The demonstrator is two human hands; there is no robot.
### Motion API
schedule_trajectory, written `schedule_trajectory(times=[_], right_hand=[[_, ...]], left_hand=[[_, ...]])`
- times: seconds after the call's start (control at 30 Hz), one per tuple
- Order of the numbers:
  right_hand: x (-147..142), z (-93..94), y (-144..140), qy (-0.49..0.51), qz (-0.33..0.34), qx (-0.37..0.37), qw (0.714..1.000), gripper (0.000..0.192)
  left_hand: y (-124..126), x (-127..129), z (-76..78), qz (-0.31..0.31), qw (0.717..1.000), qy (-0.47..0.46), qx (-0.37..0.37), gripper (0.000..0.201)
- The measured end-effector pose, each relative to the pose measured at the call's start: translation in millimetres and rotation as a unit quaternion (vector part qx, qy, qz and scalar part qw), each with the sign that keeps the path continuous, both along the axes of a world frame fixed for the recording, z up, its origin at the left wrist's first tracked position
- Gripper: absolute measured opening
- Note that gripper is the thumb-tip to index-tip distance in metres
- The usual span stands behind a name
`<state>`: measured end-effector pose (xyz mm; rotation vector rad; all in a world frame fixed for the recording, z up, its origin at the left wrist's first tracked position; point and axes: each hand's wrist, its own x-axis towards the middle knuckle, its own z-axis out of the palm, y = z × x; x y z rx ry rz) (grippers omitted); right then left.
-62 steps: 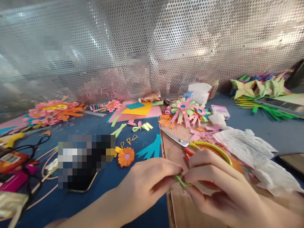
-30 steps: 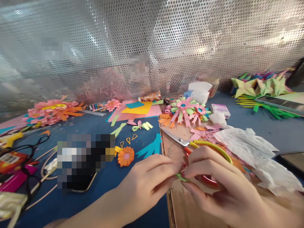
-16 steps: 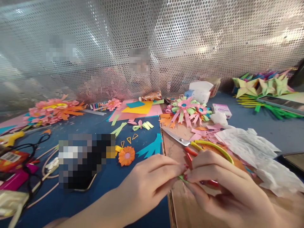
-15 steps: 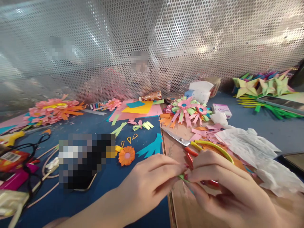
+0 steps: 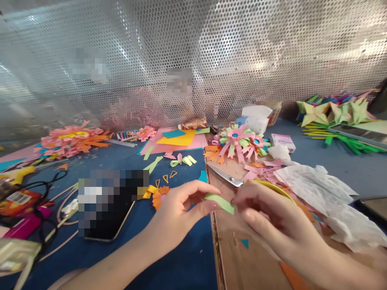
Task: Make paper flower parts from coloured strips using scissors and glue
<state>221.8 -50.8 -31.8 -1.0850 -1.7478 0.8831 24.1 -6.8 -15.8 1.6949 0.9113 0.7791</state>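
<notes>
A short light green paper strip [image 5: 223, 203] is pinched at its left end between the thumb and fingers of my left hand [image 5: 184, 211]. My right hand [image 5: 272, 221] has its curled fingertips at the strip's right end. Behind that hand lie scissors [image 5: 226, 176], their blades pointing to the upper left and their handles mostly covered. An orange paper flower [image 5: 159, 196] is partly hidden by my left hand, which also covers most of a blue cut paper piece [image 5: 203, 176]. A small blue paper scrap [image 5: 244, 243] rests on the brown board [image 5: 238, 266] below my hands.
A phone [image 5: 111, 217] and cables [image 5: 50, 183] are at the left. Coloured paper sheets [image 5: 178, 139], pink paper flowers [image 5: 72, 141] and a ribbon-petalled flower bunch [image 5: 237, 139] lie farther back. Crumpled tissue [image 5: 317, 189] is at the right. A perforated metal panel [image 5: 193, 52] stands behind.
My hands have moved apart slightly and the green strip between them now shows more fully. My left hand has shifted up over the blue paper piece and the orange flower's edge.
</notes>
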Motion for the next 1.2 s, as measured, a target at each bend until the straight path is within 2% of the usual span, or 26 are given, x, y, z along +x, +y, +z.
schedule_trajectory(times=[0.07,0.13,0.3,0.4,0.47,0.57,0.67,0.83,1.0,1.2], right_hand=[[-2.4,2.6,0.3,0.053,0.005,-0.169,0.984,0.033],[-4.3,4.1,1.4,0.095,0.013,-0.268,0.959,0.040],[-5.6,0.4,3.4,0.152,0.052,-0.345,0.925,0.040],[-5.0,-1.3,3.3,0.166,0.068,-0.335,0.925,0.035],[-4.2,-1.2,3.1,0.162,0.073,-0.305,0.936,0.031],[-3.7,-1.3,2.6,0.153,0.065,-0.263,0.950,0.029],[-5.0,-3.2,1.5,0.147,0.064,-0.251,0.955,0.030],[-7.2,-5.4,-1.4,0.125,0.059,-0.244,0.960,0.032],[-7.1,-4.6,-1.4,0.085,0.048,-0.234,0.967,0.033],[-6.5,-6.6,-0.9,0.056,0.051,-0.201,0.977,0.031]], left_hand=[[-0.7,-1.1,-0.9,0.002,0.998,0.030,0.057,0.015],[-1.6,-1.6,-1.5,-0.003,0.993,0.051,0.102,0.014],[-1.2,-2.9,-1.8,-0.015,0.979,0.072,0.188,0.014],[-0.9,-4.5,-2.9,-0.003,0.975,0.086,0.203,0.021],[-2.8,-5.1,-3.6,-0.005,0.980,0.095,0.177,0.039],[-9.2,-4.2,-3.7,-0.039,0.985,0.114,0.122,0.061],[-16.4,-2.1,-4.0,-0.076,0.978,0.157,0.114,0.066],[-20.2,-0.7,-9.6,-0.071,0.952,0.217,0.202,0.071],[-18.6,-2.6,-14.0,-0.061,0.910,0.262,0.316,0.075],[-18.5,-1.0,-11.9,-0.051,0.871,0.296,0.388,0.078]])
